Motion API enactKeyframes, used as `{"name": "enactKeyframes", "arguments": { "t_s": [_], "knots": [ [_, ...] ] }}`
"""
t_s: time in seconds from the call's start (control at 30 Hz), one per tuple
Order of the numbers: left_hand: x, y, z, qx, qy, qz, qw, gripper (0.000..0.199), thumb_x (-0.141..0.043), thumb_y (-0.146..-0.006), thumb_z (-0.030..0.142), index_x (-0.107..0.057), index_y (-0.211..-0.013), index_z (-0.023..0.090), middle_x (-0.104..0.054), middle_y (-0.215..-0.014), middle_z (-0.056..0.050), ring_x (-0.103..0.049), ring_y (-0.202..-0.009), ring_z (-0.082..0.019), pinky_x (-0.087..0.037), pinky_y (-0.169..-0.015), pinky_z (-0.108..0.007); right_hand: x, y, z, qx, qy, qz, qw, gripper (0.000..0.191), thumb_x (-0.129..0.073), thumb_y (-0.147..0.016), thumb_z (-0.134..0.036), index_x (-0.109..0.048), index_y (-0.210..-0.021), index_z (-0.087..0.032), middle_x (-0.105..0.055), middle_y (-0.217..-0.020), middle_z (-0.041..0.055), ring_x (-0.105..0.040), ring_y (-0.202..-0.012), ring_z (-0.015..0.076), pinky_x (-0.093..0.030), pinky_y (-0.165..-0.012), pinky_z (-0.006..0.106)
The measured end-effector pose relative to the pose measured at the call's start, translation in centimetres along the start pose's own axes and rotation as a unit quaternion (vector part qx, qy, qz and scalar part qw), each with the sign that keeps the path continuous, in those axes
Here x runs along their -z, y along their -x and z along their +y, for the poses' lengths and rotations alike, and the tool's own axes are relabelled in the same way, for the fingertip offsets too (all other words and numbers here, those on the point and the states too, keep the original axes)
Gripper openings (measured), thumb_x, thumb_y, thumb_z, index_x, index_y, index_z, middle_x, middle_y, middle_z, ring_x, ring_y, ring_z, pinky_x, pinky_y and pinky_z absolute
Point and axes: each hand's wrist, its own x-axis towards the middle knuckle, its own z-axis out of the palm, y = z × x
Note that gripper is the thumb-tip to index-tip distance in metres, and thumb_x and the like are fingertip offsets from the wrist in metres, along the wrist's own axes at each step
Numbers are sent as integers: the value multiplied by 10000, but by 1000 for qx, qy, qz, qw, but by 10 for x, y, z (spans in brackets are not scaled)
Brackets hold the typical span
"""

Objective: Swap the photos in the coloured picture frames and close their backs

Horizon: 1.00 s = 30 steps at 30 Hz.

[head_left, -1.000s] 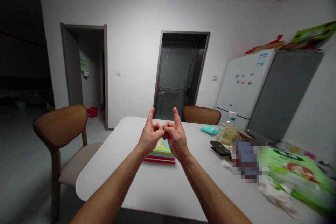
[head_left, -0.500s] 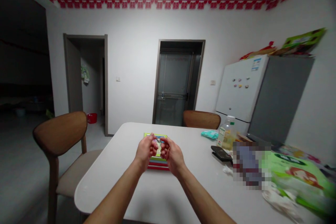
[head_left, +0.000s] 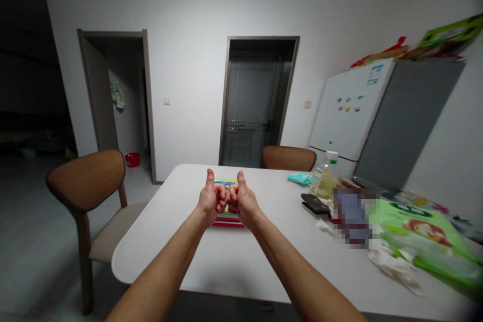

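Note:
Both my hands are raised above the white table in a thumbs-up shape. My left hand (head_left: 212, 198) has its fingers curled into a fist, thumb pointing up, and nothing shows in it. My right hand (head_left: 242, 200) mirrors it, fist closed around nothing visible. The curled fingers of the two fists meet or nearly meet in the middle. Behind and below them lies a small stack of flat, book-like items (head_left: 228, 222), with a yellow-green and blue cover on top and red edges beneath. My hands hide most of that cover.
On the right of the table (head_left: 158, 241) are a bottle (head_left: 323, 176), a turquoise packet (head_left: 300, 178), a black wallet-like item (head_left: 315, 204), crumpled tissue and a green package (head_left: 422, 229). Wooden chairs stand at the left (head_left: 88, 181) and far side (head_left: 289, 158). A fridge (head_left: 349, 110) is behind.
My fingers have curled into fists and both thumbs have risen upright. The fists have come closer together. The camera view has tilted slightly downward.

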Motion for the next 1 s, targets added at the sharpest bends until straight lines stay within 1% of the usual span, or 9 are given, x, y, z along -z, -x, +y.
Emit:
{"name": "enactKeyframes", "arguments": {
  "t_s": [0.1, 0.2, 0.33, 0.47, 0.53, 0.6, 0.7, 0.9, 1.0],
  "knots": [
    [10, -5, -15, 17, -6, 34, 999, 635, -243, -673, 734, -376, -425, 166, -373, -314, 58, -245, -254, -24, -105, -338, -175, 10, -13, 19, 53, 196, 40, 978, 543, -200, -736, -632, -332, -441, -196, -294, -349, -67, -263, -303, 56, -237, -342, 204],
    [27, -6, -45, 51, -14, 78, 996, 566, -367, -681, 677, -441, -492, 149, -427, -354, 54, -324, -284, -29, -164, -349, -159, 29, -26, 46, 122, 438, 75, 888, 384, -408, -725, -500, -516, -576, -163, -513, -537, 0, -472, -517, 112, -366, -524, 247],
    [50, -3, -90, 99, -10, 126, 987, 420, -526, -681, 543, -490, -617, 130, -497, -444, 36, -427, -343, -52, -259, -375, -157, 54, -30, 77, 139, 524, 71, 837, 307, -679, -497, -213, -609, -794, -184, -593, -839, 55, -485, -852, 216, -330, -741, 325],
    [57, -2, -117, 99, 12, 149, 984, 303, -561, -715, 420, -511, -726, 121, -556, -539, 0, -516, -421, -84, -360, -423, -181, 60, -24, 89, 171, 664, 41, 727, 316, -589, -613, -171, -590, -925, -221, -567, -923, 62, -453, -904, 208, -296, -762, 322],
    [55, -4, -122, 75, 28, 153, 985, 258, -556, -729, 378, -522, -781, 128, -587, -607, -18, -551, -476, -96, -401, -460, -195, 57, -17, 90, 180, 692, 5, 699, 281, -575, -633, -194, -592, -912, -222, -564, -888, 55, -462, -869, 195, -304, -739, 305],
    [51, -5, -122, 36, 41, 157, 986, 225, -545, -740, 346, -527, -833, 143, -613, -700, -31, -583, -567, -111, -436, -522, -211, 53, -8, 88, 187, 680, -40, 707, 253, -586, -620, -214, -602, -872, -218, -566, -846, 45, -476, -829, 188, -321, -719, 297],
    [44, 0, -120, -29, 42, 172, 984, 204, -542, -736, 307, -531, -868, 152, -626, -798, -37, -598, -701, -138, -453, -613, -229, 51, 7, 83, 198, 604, -60, 770, 272, -579, -631, -250, -596, -900, -211, -580, -861, 44, -495, -834, 188, -357, -741, 311],
    [21, 50, -95, -126, -54, 139, 981, 166, -615, -656, 207, -593, -812, 156, -628, -766, -12, -568, -748, -170, -432, -679, -238, 71, 33, 57, 162, 344, 154, 912, 455, -495, -691, -397, -510, -1089, -176, -520, -1110, 99, -472, -1015, 220, -366, -871, 365],
    [4, 86, -74, -210, -301, 69, 928, 126, -502, -728, 194, -605, -800, 183, -611, -683, -3, -545, -631, -152, -423, -558, -223, 77, 57, 40, 98, 216, 212, 948, 554, -472, -700, -473, -409, -1186, -213, -461, -1205, 74, -464, -1052, 207, -421, -813, 319]
  ]
}}
